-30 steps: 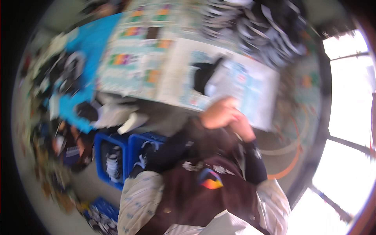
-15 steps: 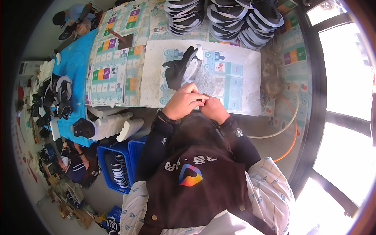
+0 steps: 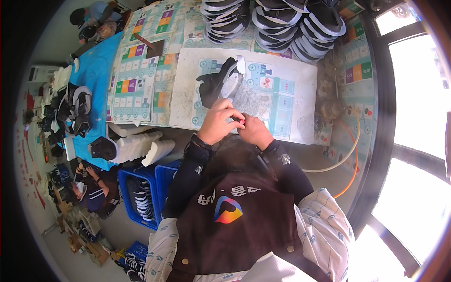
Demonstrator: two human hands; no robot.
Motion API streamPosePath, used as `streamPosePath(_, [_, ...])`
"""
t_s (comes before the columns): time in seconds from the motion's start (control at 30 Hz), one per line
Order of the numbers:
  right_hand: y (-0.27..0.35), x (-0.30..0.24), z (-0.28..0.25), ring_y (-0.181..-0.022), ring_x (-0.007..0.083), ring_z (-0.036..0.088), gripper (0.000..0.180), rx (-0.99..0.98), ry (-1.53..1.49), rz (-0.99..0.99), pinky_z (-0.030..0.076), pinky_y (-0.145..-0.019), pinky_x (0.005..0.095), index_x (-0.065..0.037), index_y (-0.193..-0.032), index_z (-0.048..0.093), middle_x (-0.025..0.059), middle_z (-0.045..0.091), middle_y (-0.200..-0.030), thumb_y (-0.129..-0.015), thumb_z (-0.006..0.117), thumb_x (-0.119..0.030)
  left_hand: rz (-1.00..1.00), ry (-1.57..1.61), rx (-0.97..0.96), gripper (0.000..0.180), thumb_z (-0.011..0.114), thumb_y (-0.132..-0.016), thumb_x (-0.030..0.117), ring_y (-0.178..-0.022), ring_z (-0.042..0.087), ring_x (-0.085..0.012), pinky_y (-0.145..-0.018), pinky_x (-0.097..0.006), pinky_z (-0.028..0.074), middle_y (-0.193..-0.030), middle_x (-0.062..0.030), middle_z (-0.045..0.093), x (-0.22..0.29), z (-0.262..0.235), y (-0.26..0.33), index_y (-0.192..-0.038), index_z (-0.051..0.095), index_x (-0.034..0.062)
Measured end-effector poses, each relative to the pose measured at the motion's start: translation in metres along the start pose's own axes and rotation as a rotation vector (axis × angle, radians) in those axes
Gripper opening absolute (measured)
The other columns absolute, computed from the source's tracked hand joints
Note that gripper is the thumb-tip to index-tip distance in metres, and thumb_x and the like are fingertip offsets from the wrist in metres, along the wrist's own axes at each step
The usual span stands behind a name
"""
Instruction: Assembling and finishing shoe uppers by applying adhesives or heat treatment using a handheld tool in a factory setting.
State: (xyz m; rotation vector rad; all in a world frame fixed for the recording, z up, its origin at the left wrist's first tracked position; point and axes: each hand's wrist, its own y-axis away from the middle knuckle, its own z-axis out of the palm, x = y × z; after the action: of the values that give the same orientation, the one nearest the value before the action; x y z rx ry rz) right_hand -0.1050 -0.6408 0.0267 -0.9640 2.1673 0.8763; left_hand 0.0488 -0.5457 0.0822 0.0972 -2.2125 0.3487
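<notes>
Close together over the near edge of the work table, my hands meet around a small dark object with a red tip [image 3: 242,121]; its kind is too small to make out. The thumb and fingers of my left hand [image 3: 217,121] pinch it. Curled closed against it is my right hand [image 3: 256,132], whose fingers are partly hidden. Just beyond my left hand lies a black shoe upper [image 3: 212,88] with a white-edged opening, resting on a pale, stained board [image 3: 300,94]. Neither hand appears to grip the upper.
Stacks of black-and-grey shoe pieces [image 3: 275,28] stand at the table's far side. A flat dark tool with a handle [image 3: 154,49] lies left of the board. White shoe forms [image 3: 136,148] and blue crates [image 3: 123,188] are at left; hoses [image 3: 355,155] hang at right. Other people sit farther left.
The view has shifted slightly. My hands stay together, with the red tip showing a little more clearly between them. The shoe upper keeps its place on the board.
</notes>
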Motion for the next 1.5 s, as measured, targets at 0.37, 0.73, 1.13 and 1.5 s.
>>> streamPosePath(0.37, [-0.002,0.012,0.008,-0.093,0.0487,0.070,0.025,0.000,-0.004,-0.066,0.055,-0.085,0.0558,0.002,-0.105,0.064,0.0289,0.072,-0.093,-0.089,0.062,-0.017,-0.011,0.018,-0.080,0.019,0.083,-0.081,0.013,-0.088,0.057,-0.0273,-0.081,-0.039,0.047,-0.086,-0.0066,0.055,-0.001,0.001,0.002,-0.099,0.082,0.0104])
streamPosePath(0.73, [-0.001,0.011,0.007,-0.091,0.0499,0.069,0.025,0.017,-0.074,-0.041,0.054,-0.083,0.0578,0.002,-0.105,0.063,0.0306,0.071,-0.090,-0.090,0.063,-0.018,-0.063,-0.012,0.109,0.024,0.091,-0.070,0.014,-0.087,0.056,-0.0286,-0.077,-0.040,0.046,-0.085,-0.0073,0.056,0.002,0.017,0.008,-0.085,0.073,0.0068])
streamPosePath(1.13, [-0.017,0.054,-0.001,-0.094,0.0519,0.067,0.030,0.096,-0.151,0.139,0.054,-0.084,0.0568,-0.002,-0.115,0.068,0.0311,0.071,-0.094,-0.090,0.060,-0.017,-0.533,0.046,0.296,0.060,0.091,-0.081,0.024,-0.080,0.053,-0.0159,-0.073,-0.030,0.048,-0.096,-0.0031,0.060,-0.031,-0.011,-0.010,-0.130,0.063,0.0044])
streamPosePath(1.5, [-0.060,0.099,0.018,-0.099,0.0501,0.068,0.042,0.021,-0.304,0.210,0.055,-0.087,0.0513,-0.002,-0.121,0.071,0.0307,0.072,-0.096,-0.083,0.067,-0.020,-0.391,-0.544,-0.030,0.056,0.080,-0.090,0.041,-0.119,0.060,-0.0424,-0.104,-0.048,0.049,-0.125,-0.0203,0.066,-0.141,0.025,-0.123,-0.129,0.067,0.0033])
